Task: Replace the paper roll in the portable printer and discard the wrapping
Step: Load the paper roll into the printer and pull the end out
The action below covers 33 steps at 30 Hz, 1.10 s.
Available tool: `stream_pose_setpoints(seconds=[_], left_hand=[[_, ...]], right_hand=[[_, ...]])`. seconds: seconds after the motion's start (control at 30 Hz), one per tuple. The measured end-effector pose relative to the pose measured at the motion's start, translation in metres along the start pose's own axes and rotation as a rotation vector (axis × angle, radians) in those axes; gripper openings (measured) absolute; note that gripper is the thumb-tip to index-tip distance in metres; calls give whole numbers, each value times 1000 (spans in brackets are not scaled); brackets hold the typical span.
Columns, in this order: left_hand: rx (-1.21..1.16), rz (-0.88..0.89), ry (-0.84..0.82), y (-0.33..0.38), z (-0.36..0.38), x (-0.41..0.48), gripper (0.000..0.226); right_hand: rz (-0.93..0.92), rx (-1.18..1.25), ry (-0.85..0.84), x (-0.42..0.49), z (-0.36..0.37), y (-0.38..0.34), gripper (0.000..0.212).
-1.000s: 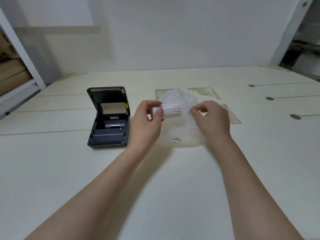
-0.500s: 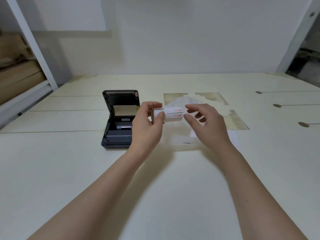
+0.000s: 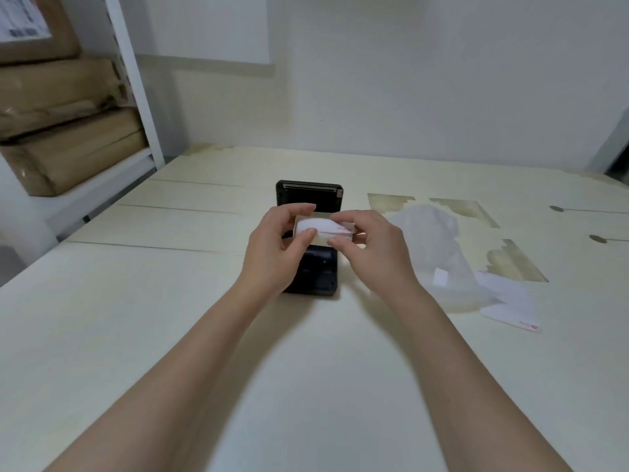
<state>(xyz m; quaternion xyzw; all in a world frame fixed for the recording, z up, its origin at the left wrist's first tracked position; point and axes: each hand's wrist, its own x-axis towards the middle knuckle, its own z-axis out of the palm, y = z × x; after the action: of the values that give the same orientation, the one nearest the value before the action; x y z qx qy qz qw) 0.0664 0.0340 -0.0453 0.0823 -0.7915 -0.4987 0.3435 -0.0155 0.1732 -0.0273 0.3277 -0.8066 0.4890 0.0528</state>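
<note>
Though red print marks the right end of the paper roll [image 3: 325, 229], it is too blurred to read. Both hands grip the roll above the open printer [image 3: 315, 270] on the tabletop [image 3: 170, 318], its long axis running left to right: left hand [image 3: 275, 248] pinching the left end, right hand [image 3: 369, 248] the right. Crumpled clear wrapping [image 3: 439, 247] lies right of the printer, beside a white sheet [image 3: 507, 301] with unreadable red print.
</note>
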Motion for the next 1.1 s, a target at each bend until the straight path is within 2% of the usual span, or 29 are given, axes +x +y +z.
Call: stream_pose_setpoints(seconds=[0.17, 0.27, 0.57, 0.87, 0.97, 1.03, 1.1], left_hand=[[109, -17, -67, -34, -26, 6, 42], [219, 40, -86, -43, -24, 9, 38], [411, 205, -104, -48, -22, 17, 28], [533, 205, -39, -51, -16, 12, 16], [514, 139, -101, -49, -19, 11, 45], [525, 80, -221, -46, -23, 9, 78], [555, 69, -351, -45, -26, 6, 100]], right_hand=[[-119, -166, 38, -1, 38, 7, 21], [-151, -258, 47, 2, 41, 16, 21], [-99, -287, 62, 2, 45, 16, 21], [-92, -333, 49, 2, 43, 20, 16], [-117, -345, 58, 3, 44, 22, 18], [-136, -354, 43, 6, 46, 25, 17], [-154, -363, 36, 8, 48, 28, 16]])
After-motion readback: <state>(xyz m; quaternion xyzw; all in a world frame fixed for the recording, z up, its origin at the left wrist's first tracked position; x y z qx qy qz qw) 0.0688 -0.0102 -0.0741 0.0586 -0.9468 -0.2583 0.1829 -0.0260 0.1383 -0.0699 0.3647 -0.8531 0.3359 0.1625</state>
